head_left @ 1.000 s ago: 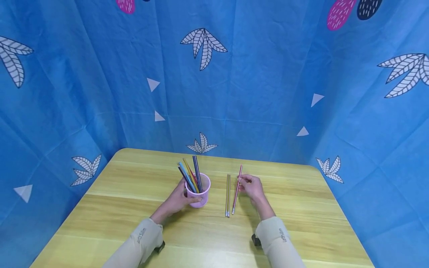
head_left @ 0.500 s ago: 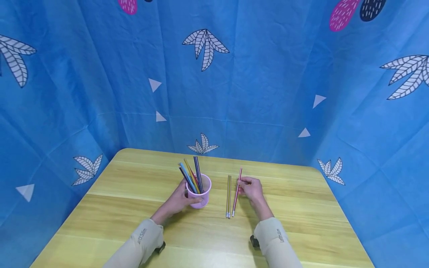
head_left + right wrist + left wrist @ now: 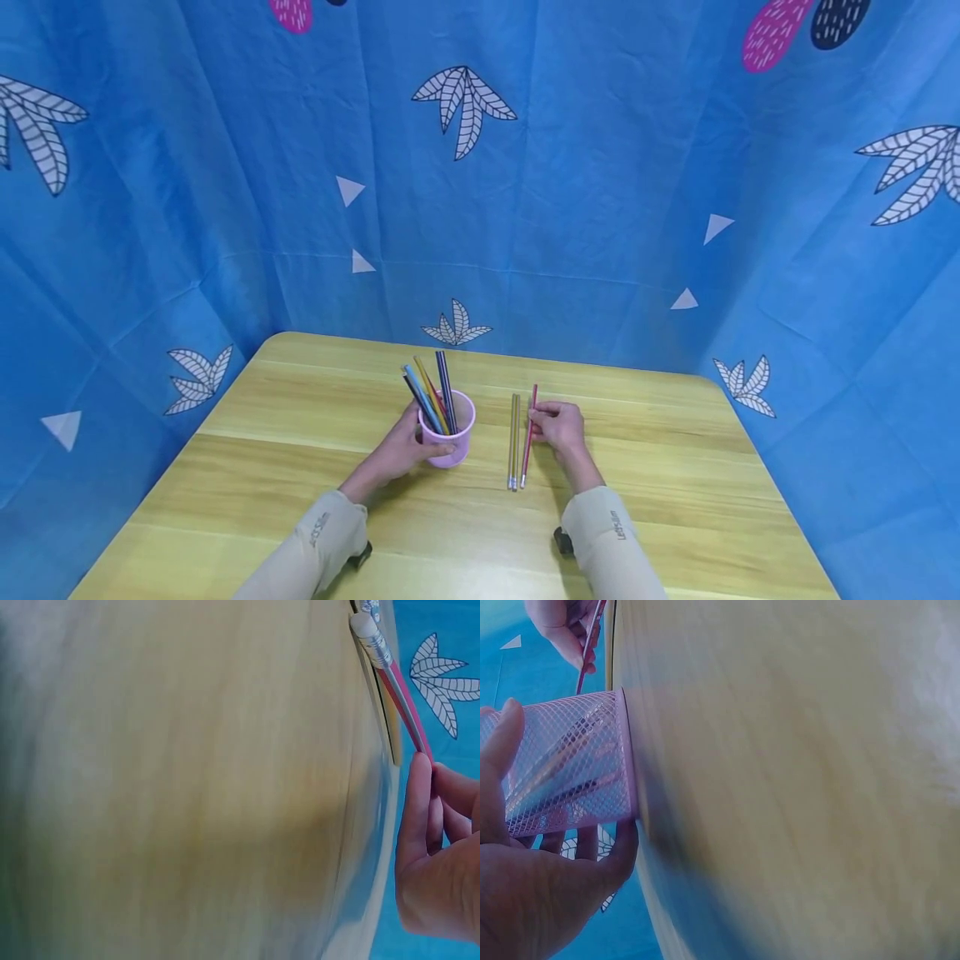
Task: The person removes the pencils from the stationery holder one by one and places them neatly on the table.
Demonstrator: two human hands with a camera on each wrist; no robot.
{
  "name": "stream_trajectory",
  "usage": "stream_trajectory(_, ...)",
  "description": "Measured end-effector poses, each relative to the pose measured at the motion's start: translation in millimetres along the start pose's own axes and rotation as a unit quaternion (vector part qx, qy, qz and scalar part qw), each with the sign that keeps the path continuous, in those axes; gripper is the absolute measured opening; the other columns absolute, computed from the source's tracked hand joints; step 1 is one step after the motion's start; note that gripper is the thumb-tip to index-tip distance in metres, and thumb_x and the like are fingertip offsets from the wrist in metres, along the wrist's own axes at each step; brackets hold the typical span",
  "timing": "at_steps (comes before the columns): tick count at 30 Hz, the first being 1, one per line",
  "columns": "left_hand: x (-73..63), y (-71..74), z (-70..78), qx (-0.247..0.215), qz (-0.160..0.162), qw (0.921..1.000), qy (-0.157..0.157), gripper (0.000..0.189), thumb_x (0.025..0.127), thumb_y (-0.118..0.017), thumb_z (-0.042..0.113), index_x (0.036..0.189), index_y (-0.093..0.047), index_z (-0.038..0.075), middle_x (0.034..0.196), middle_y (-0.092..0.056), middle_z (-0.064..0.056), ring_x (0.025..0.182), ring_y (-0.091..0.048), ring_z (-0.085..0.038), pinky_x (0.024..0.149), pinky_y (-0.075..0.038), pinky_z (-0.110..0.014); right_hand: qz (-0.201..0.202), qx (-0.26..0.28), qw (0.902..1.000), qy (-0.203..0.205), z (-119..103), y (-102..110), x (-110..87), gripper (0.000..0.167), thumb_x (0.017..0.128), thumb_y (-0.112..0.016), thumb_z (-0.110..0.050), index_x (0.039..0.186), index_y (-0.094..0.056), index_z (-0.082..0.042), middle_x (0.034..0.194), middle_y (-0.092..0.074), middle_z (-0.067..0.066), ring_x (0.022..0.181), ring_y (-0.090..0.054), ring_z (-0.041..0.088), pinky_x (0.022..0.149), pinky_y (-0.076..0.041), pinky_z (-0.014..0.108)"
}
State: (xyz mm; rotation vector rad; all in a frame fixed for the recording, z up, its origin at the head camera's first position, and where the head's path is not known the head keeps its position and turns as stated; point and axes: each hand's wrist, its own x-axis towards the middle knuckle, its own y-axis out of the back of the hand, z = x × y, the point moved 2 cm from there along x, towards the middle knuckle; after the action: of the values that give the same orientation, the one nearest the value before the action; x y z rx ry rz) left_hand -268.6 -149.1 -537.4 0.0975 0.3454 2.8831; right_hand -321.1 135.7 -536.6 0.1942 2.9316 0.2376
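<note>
My left hand [image 3: 401, 446] grips a pink mesh pencil cup [image 3: 570, 757], its thumb and fingers round the wall. Several pencils [image 3: 431, 398] lean inside the cup, among them dark, light blue, yellow and red ones. Between the thumb and fingertips of my right hand [image 3: 558, 427] a red pencil [image 3: 409, 709] is pinched, its white eraser end pointing toward me. Just left of it, two yellowish pencils [image 3: 514, 442] lie side by side on the table. In the right wrist view the eraser end of the red pencil overlaps them.
The wooden table [image 3: 247, 467] has a rounded back edge. Behind it and at both sides hangs a blue curtain [image 3: 585, 208] printed with leaves and triangles. A dark wrist device [image 3: 562, 540] sits under the right sleeve [image 3: 611, 533].
My right hand has brought the red pencil a little left, closer to the two yellowish pencils, and made it more parallel to them. The left hand still holds the cup in place.
</note>
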Motion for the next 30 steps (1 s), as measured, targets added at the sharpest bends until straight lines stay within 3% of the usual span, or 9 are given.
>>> stream_trajectory(14,-1.2,-2.5,4.3,-0.009,-0.001,0.9999,-0.007,0.100,0.083,-0.086,0.011,0.162,-0.026,0.014,0.157,-0.045,-0.019,0.141,-0.048,-0.042,0.119,-0.039,-0.061,-0.003,-0.017,0.9998,-0.010,2.6,-4.4,-3.0,0.023,0.093,-0.070,0.004,0.115,-0.071,0.008,0.094,-0.074,0.022,0.068,-0.068,0.019,0.064,-0.065,0.031)
stream_trajectory(22,0.6,-2.4,4.5,-0.016,0.000,0.9997,-0.016,0.099,0.083,-0.086,0.008,0.161,-0.026,0.009,0.156,-0.045,-0.020,0.140,-0.049,-0.042,0.117,-0.042,-0.059,-0.003,-0.020,0.9997,-0.014,1.5,-8.2,-2.4,0.024,0.091,-0.071,0.005,0.115,-0.070,0.010,0.089,-0.074,0.022,0.065,-0.068,0.019,0.060,-0.065,0.032)
stream_trajectory(30,0.6,-1.6,2.0,-0.012,0.000,0.9999,-0.012,0.097,0.082,-0.087,0.011,0.160,-0.029,0.011,0.152,-0.048,-0.018,0.137,-0.052,-0.039,0.117,-0.044,-0.057,0.008,-0.037,0.9992,-0.015,2.3,-11.3,-0.7,0.021,0.090,-0.074,0.003,0.110,-0.073,0.009,0.084,-0.075,0.021,0.060,-0.068,0.015,0.056,-0.064,0.030)
